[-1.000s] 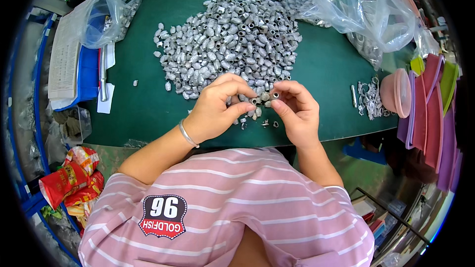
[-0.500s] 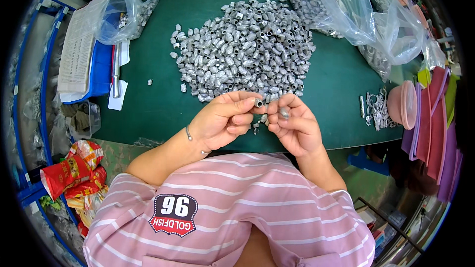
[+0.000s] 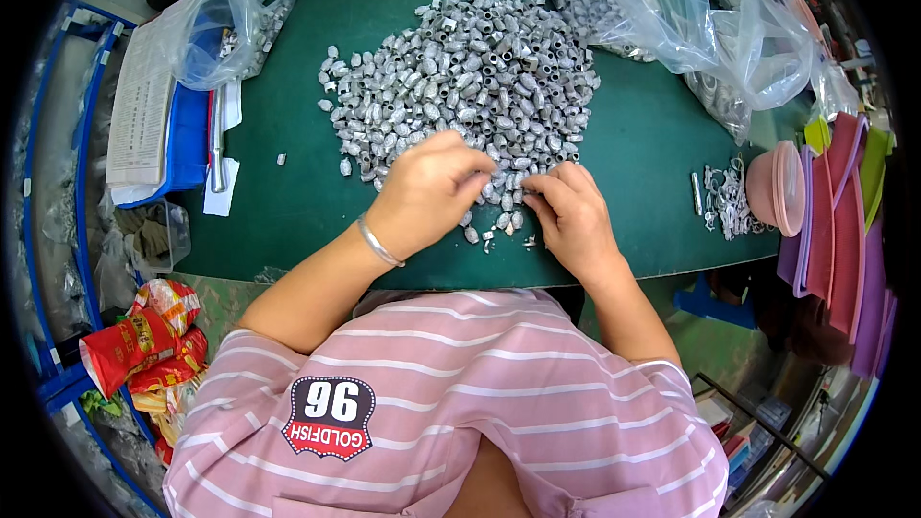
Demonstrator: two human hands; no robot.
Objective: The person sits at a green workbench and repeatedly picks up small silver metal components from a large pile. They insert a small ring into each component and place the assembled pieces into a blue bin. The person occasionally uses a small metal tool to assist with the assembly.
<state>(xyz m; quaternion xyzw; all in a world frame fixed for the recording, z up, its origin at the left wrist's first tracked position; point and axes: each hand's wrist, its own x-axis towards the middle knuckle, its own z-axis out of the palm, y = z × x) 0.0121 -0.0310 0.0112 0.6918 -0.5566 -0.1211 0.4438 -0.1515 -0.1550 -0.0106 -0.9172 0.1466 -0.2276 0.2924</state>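
A heap of small grey metal beads [image 3: 460, 86], ribbed and barrel-shaped with bored holes, lies on the green table [image 3: 278, 221]. My left hand [image 3: 430, 194] reaches over the heap's near edge, fingers curled and pressed together. Its fingertips are slightly blurred among the beads, and what they hold, if anything, is hidden. At the heap's near right edge is my right hand [image 3: 576, 221], thumb and forefinger bent together at the beads. Whatever lies between them is too small to make out. Several loose beads [image 3: 471, 234] and small pale bits [image 3: 504, 221] sit between my hands and the table's front edge.
Clear plastic bags [image 3: 672, 29] of metal parts stand at the back right. A pink tub [image 3: 775, 189] is beside a pile of small silvery pieces [image 3: 729, 197]. On the left are a blue tray [image 3: 189, 139] with papers and a metal rod [image 3: 217, 139].
Both hands have moved from in front of my chest, each pinching a metal bead, forward to the heap's near edge. More loose beads now show between them. The view has shifted slightly.
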